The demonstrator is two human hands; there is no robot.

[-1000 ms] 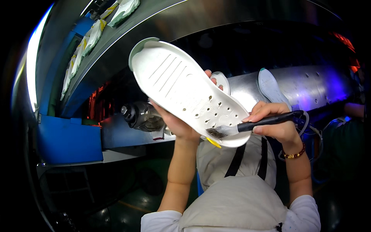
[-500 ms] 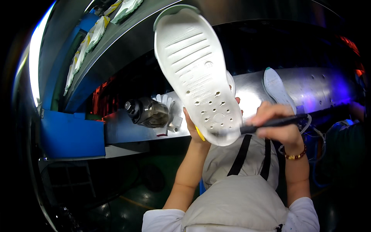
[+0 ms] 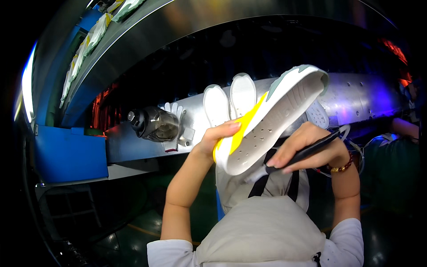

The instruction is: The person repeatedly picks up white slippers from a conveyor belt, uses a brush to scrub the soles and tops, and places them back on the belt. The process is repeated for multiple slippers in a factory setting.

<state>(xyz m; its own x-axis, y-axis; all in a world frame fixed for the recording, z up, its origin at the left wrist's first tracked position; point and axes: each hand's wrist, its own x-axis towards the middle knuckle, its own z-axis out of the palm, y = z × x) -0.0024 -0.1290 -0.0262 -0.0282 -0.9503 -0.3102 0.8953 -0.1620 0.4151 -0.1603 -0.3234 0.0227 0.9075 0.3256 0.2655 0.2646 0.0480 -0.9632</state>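
A clear water bottle [image 3: 153,124] lies at the left of the metal conveyor ledge [image 3: 364,95]. Your left hand [image 3: 215,140] clamps the white-and-yellow shoe sole [image 3: 271,122] by its lower end, held raised above the ledge; your right hand [image 3: 307,149] is closed around a black brush [image 3: 302,153], bristles touching the sole's lower edge.

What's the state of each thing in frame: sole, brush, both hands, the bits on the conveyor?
shoe sole: white with yellow patch, lifted and tilted, held at its lower end.
left hand: closed on the shoe sole's edge.
brush: black handle gripped, tip at the shoe sole's lower end.
right hand: closed on the brush.
two white soles: lying on the metal conveyor.
clear bottle: on its side, cap on.
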